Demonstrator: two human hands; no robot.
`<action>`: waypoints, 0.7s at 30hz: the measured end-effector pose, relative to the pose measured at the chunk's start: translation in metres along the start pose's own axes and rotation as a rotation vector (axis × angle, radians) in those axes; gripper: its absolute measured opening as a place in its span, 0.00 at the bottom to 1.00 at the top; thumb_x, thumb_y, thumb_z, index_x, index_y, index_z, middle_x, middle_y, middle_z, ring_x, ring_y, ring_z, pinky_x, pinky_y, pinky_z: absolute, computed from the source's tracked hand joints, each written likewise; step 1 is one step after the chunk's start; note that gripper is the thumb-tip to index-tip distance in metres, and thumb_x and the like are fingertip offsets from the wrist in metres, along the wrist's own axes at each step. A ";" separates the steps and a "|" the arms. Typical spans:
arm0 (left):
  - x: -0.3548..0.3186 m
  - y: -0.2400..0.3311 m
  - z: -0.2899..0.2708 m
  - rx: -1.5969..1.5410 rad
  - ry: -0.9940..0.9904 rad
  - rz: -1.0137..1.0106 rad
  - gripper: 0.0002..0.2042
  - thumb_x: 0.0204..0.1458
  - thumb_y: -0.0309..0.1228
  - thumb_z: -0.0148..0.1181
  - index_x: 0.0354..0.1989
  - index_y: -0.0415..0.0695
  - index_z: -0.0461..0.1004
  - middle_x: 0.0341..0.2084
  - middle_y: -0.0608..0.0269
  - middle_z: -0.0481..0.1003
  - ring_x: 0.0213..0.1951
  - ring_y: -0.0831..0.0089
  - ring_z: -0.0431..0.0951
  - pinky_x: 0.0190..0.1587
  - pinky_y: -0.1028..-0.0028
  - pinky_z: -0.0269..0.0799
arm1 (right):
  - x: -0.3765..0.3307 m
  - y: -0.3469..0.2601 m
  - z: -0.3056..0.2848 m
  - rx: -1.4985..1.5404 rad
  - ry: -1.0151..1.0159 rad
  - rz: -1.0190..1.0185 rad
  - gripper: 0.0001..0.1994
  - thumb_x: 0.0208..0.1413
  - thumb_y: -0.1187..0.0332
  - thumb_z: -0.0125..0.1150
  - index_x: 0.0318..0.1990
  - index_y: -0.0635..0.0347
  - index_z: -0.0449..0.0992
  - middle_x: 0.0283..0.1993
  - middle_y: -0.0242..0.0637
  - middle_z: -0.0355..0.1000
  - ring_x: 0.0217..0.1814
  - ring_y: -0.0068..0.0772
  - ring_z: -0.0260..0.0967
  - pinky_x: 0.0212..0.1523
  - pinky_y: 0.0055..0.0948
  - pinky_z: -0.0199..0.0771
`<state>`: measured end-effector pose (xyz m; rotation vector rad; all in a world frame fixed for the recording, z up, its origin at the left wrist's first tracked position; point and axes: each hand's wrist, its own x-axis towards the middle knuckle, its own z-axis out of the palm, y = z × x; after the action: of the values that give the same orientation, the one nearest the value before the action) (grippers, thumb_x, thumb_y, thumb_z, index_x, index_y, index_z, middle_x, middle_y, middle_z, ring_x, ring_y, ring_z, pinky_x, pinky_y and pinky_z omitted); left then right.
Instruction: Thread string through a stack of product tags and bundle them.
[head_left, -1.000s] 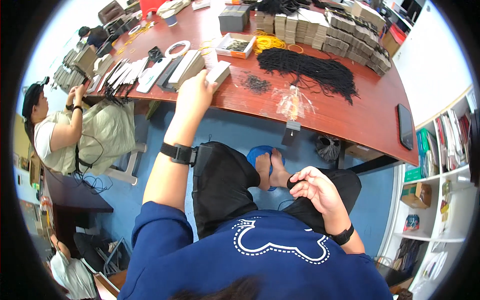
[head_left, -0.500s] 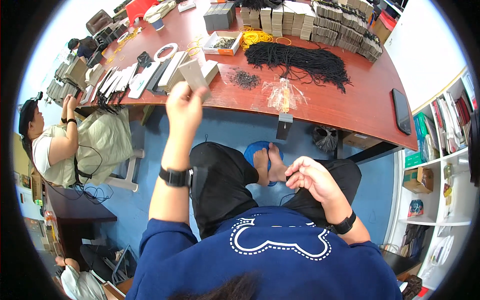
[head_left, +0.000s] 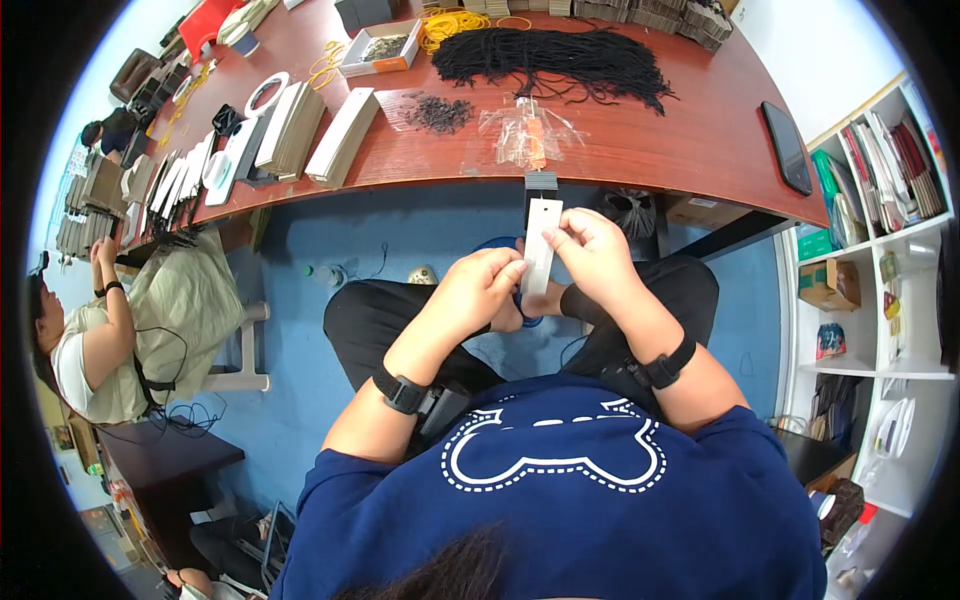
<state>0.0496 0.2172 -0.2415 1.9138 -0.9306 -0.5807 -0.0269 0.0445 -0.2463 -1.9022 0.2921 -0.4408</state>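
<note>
A pale, narrow card tag (head_left: 541,235) with a small hole near its top end is held over my lap, just off the table's edge. My left hand (head_left: 478,288) pinches its left edge low down. Higher up, my right hand (head_left: 597,255) grips its right edge between thumb and fingers. The tag's holed end is right by a dark ridged fixture (head_left: 541,181) at the table edge; whether they touch, I cannot tell. Clear tape (head_left: 515,145) lies on the table behind that fixture. Stacks of pale card tags (head_left: 342,138) stand on the table to the left.
Black cords (head_left: 550,62) lie in a long bundle on the red-brown table (head_left: 690,150). Nearby are small black pieces (head_left: 440,114), an open box of small parts (head_left: 383,47) and yellow cords (head_left: 452,28). A phone (head_left: 786,147) rests at right. Another person (head_left: 90,340) sits at left.
My left hand has come down from the stacks with the tag, toward the middle. My right hand has moved up and left and now grips the tag too. The view has shifted.
</note>
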 end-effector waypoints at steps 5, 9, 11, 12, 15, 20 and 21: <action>-0.014 -0.026 -0.009 0.092 -0.072 0.004 0.10 0.56 0.32 0.51 0.39 0.38 0.74 0.31 0.52 0.76 0.34 0.60 0.76 0.39 0.68 0.70 | 0.007 -0.016 -0.004 -0.270 -0.011 -0.060 0.07 0.49 0.69 0.59 0.30 0.64 0.73 0.27 0.40 0.66 0.25 0.35 0.65 0.28 0.29 0.65; -0.045 -0.078 -0.010 0.478 -0.094 -0.072 0.09 0.50 0.31 0.54 0.36 0.40 0.75 0.32 0.51 0.76 0.39 0.55 0.75 0.43 0.64 0.69 | 0.008 -0.011 0.002 -0.301 0.022 -0.114 0.07 0.48 0.69 0.59 0.30 0.65 0.74 0.27 0.41 0.66 0.27 0.38 0.67 0.29 0.30 0.66; -0.061 -0.095 -0.013 0.609 -0.058 0.027 0.09 0.48 0.30 0.55 0.35 0.41 0.75 0.31 0.52 0.76 0.39 0.55 0.75 0.43 0.63 0.70 | 0.010 -0.001 0.002 -0.231 0.038 -0.168 0.06 0.49 0.72 0.60 0.30 0.66 0.74 0.26 0.34 0.64 0.23 0.22 0.61 0.26 0.22 0.63; -0.066 -0.090 -0.008 0.599 -0.037 0.045 0.08 0.47 0.30 0.55 0.33 0.41 0.76 0.31 0.52 0.76 0.38 0.55 0.75 0.43 0.63 0.70 | 0.009 0.000 0.000 -0.160 0.016 -0.074 0.06 0.49 0.72 0.60 0.31 0.66 0.74 0.26 0.35 0.64 0.23 0.23 0.62 0.25 0.24 0.63; -0.077 -0.073 0.007 0.568 0.000 0.057 0.07 0.45 0.30 0.55 0.30 0.41 0.76 0.31 0.52 0.76 0.37 0.56 0.76 0.42 0.63 0.70 | 0.017 0.005 -0.003 -0.290 0.142 -0.278 0.08 0.51 0.68 0.60 0.30 0.65 0.75 0.25 0.34 0.69 0.20 0.20 0.65 0.23 0.24 0.65; -0.091 -0.045 0.004 0.509 0.015 0.167 0.07 0.44 0.25 0.55 0.31 0.40 0.76 0.32 0.52 0.76 0.38 0.56 0.75 0.44 0.64 0.70 | 0.021 -0.009 0.006 -0.206 0.097 0.138 0.14 0.46 0.59 0.62 0.30 0.63 0.79 0.23 0.44 0.74 0.25 0.34 0.74 0.30 0.29 0.72; -0.093 -0.038 0.001 0.424 0.049 0.208 0.07 0.42 0.24 0.55 0.31 0.40 0.76 0.32 0.52 0.76 0.39 0.55 0.75 0.44 0.64 0.70 | 0.018 -0.019 0.009 -0.169 0.088 0.175 0.14 0.47 0.59 0.61 0.30 0.64 0.79 0.22 0.43 0.74 0.24 0.32 0.74 0.30 0.28 0.72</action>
<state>0.0073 0.3023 -0.2729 2.1516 -1.2791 -0.2227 -0.0069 0.0514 -0.2285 -2.0039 0.5645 -0.3925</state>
